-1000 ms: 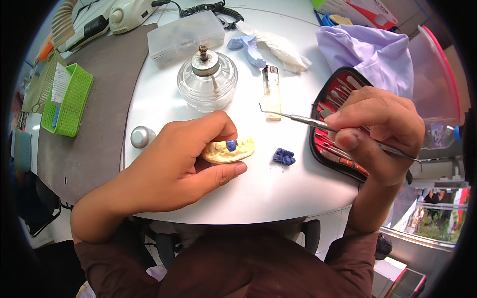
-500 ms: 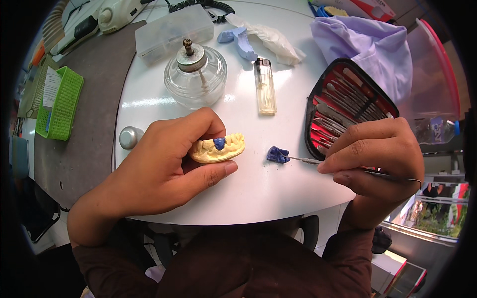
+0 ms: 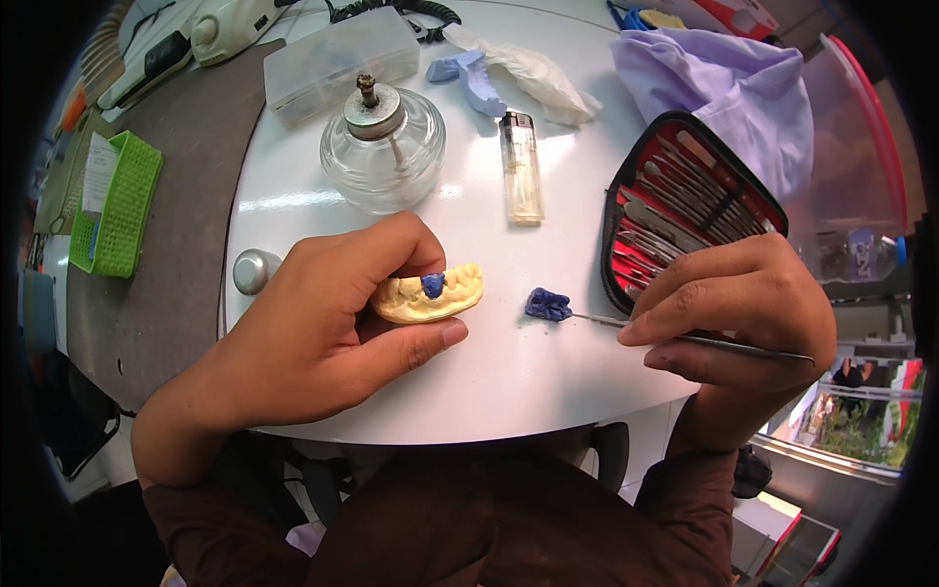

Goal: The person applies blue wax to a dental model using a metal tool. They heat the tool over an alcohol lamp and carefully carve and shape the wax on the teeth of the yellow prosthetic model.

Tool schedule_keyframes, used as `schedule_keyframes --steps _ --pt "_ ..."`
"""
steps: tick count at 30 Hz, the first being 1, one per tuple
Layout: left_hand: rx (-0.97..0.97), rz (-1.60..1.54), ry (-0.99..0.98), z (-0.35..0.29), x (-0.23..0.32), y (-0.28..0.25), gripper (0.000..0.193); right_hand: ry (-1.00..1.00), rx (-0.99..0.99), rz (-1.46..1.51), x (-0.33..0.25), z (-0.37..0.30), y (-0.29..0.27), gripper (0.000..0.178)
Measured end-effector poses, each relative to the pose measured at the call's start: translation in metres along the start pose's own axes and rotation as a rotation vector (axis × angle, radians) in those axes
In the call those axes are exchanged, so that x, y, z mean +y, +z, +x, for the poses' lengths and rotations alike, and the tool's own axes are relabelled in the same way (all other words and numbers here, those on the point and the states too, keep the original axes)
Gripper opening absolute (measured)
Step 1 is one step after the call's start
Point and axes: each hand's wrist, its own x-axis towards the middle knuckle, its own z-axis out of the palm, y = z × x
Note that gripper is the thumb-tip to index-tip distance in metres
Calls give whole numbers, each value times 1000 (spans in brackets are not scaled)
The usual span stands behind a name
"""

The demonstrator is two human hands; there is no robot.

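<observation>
Between the thumb and fingers of my left hand (image 3: 342, 313) is a pale yellow dental cast (image 3: 425, 305), held just above the white table. One tooth place on the cast carries blue wax (image 3: 432, 285). My right hand (image 3: 734, 313) grips a thin metal wax carver (image 3: 704, 339) like a pen. Its tip meets a dark blue lump of wax (image 3: 548, 304) lying on the table, with small crumbs beside it. Behind the right hand lies an open black case (image 3: 611, 230) with a red lining, filled with several metal instruments.
A glass spirit lamp (image 3: 383, 152) with a bare wick stands beyond my left hand, its metal cap (image 3: 256, 271) nearby. Farther back are a clear lighter (image 3: 522, 171), a plastic box (image 3: 342, 64), crumpled tissue (image 3: 538, 78) and lilac cloth (image 3: 714, 93). A green basket (image 3: 117, 205) sits far left.
The carver's handle has tilted a little in my right hand, its back end now lower-left of before, while its tip stays at the wax lump. My left hand and the cast look nearly unmoved.
</observation>
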Motion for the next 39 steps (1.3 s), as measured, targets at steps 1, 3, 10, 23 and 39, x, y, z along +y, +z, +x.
schedule_keyframes --steps 1,3,10,23,39 --pt "5 -2 6 -1 0 1 28 -31 5 -12 3 0 0 22" --pt "-3 -3 25 -1 0 0 28 -102 75 1 4 0 1 21" --pt "-27 15 133 -1 -6 -1 30 -429 588 326 10 24 24 35" --pt "-98 -23 179 0 -1 -2 27 -244 461 496 15 46 57 33" --pt "-83 -100 191 -2 -5 2 31 -184 441 529 8 46 58 31"
